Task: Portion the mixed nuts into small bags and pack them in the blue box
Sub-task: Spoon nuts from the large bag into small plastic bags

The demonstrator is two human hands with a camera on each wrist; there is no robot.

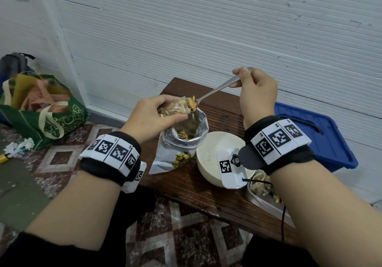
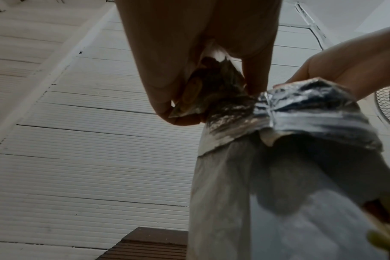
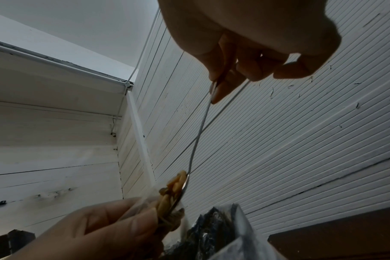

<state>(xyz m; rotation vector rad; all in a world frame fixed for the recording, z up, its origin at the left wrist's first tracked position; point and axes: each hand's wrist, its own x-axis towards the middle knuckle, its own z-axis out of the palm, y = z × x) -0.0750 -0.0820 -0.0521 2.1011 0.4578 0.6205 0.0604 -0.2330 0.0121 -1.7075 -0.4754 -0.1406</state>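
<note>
Steel spoon (image 1: 217,90) up in the head view, pinched high on its handle by the right hand (image 1: 256,95), bowl end heaped with mixed nuts (image 1: 191,103) and tipped at the mouth of the small clear bag (image 1: 175,109). The left hand (image 1: 153,118) has its grip curled round that small bag, thumb underneath, fingers over the top, holding it right above the open foil pouch (image 1: 186,134). The pouch stands on the dark wooden desk (image 1: 223,109), more nuts down inside it. Just beside it, a cream bowl (image 1: 208,155). The blue box (image 1: 314,134) sits at the desk's right end, lid on, well apart from the hands. A steel container (image 1: 262,192) with nuts shows behind the right forearm. Off to the left on the tiled floor (image 1: 62,157), a green shopping bag (image 1: 51,118).

Left wrist view now: the left hand (image 2: 189,52) grips the small bag (image 2: 203,91), nuts showing through the plastic, with the pouch's rolled foil rim (image 2: 301,112) touching it just below.

Right wrist view: the right hand's (image 3: 252,44) grip is clamped on the thin spoon handle (image 3: 200,130) between thumb and fingers, and the loaded spoon bowl meets the small bag (image 3: 154,202) held by the left hand (image 3: 96,234), directly over the pouch (image 3: 211,228).
</note>
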